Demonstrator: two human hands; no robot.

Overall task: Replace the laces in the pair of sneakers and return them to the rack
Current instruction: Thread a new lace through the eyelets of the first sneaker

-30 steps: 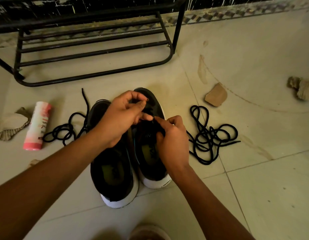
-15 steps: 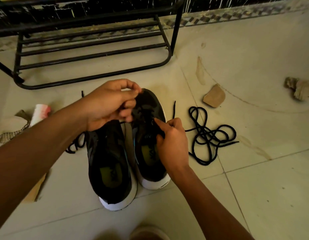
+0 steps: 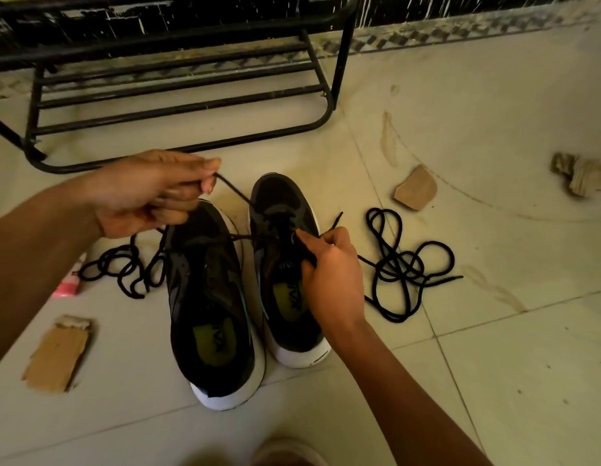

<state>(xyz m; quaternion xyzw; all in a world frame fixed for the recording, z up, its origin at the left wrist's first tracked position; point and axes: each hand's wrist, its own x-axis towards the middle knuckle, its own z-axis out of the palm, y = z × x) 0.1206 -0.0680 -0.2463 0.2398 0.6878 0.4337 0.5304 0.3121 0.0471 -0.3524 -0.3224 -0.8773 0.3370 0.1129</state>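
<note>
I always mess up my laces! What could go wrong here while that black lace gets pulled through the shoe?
The left hand pinches the thin black lace taut from the black white-soled sneaker on the right; pulling too far might drag its short end out by the right hand. The loose black lace coil on the floor looks tangled and may knot.

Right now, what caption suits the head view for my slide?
Left hand pinches a black lace threaded in the right-side sneaker; right hand grips that sneaker.

Dim, yellowish light (soft shadows), with wide-angle bending toward the edges.
</note>
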